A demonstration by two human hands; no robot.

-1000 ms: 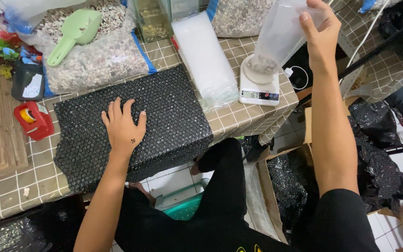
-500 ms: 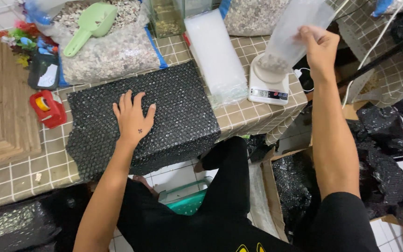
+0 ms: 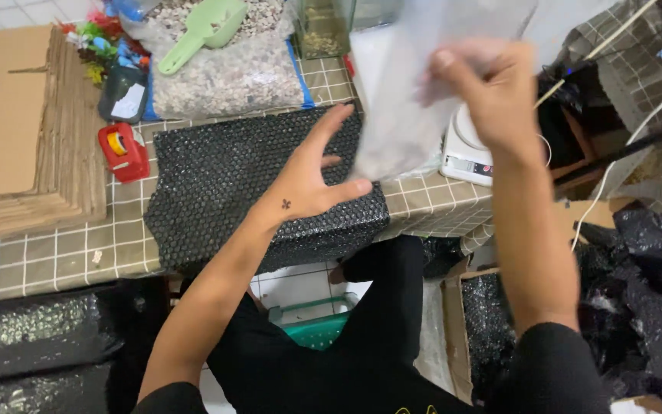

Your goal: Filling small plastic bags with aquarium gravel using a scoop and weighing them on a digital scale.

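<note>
My right hand (image 3: 492, 96) grips a clear plastic bag (image 3: 423, 92) near its top; the bag hangs blurred over the counter with a little gravel at its bottom. My left hand (image 3: 312, 172) is raised with fingers spread and touches the bag's lower left side. Under both lies a sheet of black bubble wrap (image 3: 231, 184) on the tiled counter (image 3: 63, 253). A white digital scale (image 3: 465, 157) stands just behind the bag, partly hidden by it.
A large bag of gravel with a green scoop (image 3: 201, 31) sits at the back. A red tape dispenser (image 3: 122, 151) and a cardboard stack (image 3: 17, 130) are at the left. Black bubble-wrap rolls (image 3: 32, 337) and an open box with black wrap (image 3: 492, 330) lie below the counter.
My right hand has lifted the bag off the scale and brought it left over the bubble wrap. My left hand has risen from the wrap to the bag's side.
</note>
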